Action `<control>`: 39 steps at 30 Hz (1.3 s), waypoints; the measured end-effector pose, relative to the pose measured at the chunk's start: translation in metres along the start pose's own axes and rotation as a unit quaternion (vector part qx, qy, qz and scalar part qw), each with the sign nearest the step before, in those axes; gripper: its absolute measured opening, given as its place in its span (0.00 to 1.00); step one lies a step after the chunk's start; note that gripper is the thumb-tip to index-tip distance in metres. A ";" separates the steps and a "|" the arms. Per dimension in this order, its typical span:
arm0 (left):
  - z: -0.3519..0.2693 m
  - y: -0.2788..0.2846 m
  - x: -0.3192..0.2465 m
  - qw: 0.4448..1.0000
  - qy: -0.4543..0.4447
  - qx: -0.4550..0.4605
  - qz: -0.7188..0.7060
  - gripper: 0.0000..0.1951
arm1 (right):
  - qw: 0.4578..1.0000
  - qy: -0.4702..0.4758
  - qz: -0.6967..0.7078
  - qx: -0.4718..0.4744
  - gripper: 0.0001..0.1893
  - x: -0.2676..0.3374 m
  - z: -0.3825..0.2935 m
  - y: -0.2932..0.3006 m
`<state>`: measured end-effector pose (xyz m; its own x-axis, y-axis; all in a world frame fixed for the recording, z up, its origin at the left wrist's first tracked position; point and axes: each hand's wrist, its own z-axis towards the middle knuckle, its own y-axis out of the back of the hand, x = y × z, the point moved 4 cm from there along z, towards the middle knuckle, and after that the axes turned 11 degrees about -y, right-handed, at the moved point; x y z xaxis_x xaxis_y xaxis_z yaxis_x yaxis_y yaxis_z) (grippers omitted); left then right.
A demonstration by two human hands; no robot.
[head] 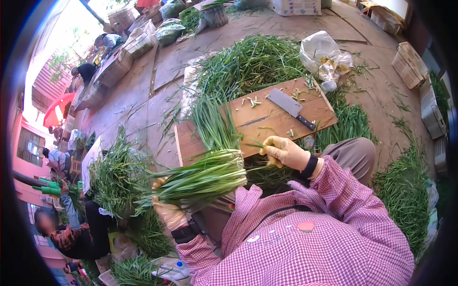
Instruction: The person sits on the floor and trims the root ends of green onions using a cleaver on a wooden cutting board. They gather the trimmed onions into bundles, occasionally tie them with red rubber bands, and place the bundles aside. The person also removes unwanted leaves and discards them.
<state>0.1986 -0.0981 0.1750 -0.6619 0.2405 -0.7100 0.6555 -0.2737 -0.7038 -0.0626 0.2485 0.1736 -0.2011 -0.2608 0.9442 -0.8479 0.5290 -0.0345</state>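
Observation:
My gloved left hand [167,209] grips a thick bunch of garlic chives [204,175] near its leafy end, with the pale cut stems pointing right. To the right of those stems, my gloved right hand [282,152] pinches a few thin green leaves [257,143] between thumb and fingers. Beyond both hands is a wooden board [257,125]. A second bundle of chives [216,125] lies across its left part. On the right part rests a cleaver [286,103] with a black handle, among short cut stem ends [254,102].
A large heap of chives [250,64] lies behind the board, beside a white plastic bag [322,53]. More chives [402,200] spread at right. At left, a co-worker [71,228] sits by another pile [118,175]. Plastic crates [411,66] line the right side.

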 end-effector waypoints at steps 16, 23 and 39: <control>0.010 0.054 0.011 0.992 0.015 0.089 -0.084 0.13 | 0.967 0.056 -0.247 -0.027 0.31 0.033 0.022 -0.057; -0.010 0.028 0.002 0.994 0.002 0.099 -0.054 0.14 | 0.995 -0.074 -0.071 0.016 0.35 -0.022 0.066 -0.074; -0.005 0.046 0.008 0.985 0.011 0.093 -0.142 0.14 | 0.933 -0.053 0.355 -0.002 0.12 -0.050 0.044 0.019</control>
<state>0.2254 -0.1046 0.1369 -0.7993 0.3514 -0.4874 0.3660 -0.3585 -0.8588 -0.0897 0.2360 0.1110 -0.7592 0.0775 0.6463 -0.4807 0.6027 -0.6370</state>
